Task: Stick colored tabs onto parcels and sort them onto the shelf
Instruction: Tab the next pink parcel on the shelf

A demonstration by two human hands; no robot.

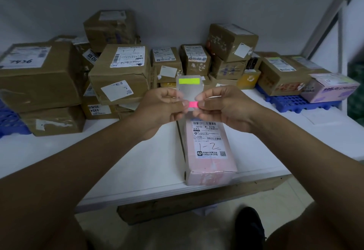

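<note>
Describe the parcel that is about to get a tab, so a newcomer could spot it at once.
Start at the white table and look at its near edge, right below the two hands holding the tab sheet. The pink parcel lies there lengthwise, alone in front of the stacked boxes. Unlike its brown cardboard neighbours, it is long, pale pink, and has "1-2" handwritten on its label.

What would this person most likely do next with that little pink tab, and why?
Probably peel the pink tab off the clear sheet and press it onto the pink parcel lying just below. The right hand pinches the tab, the left hand holds the sheet, and no colored tab shows on that parcel.
</note>
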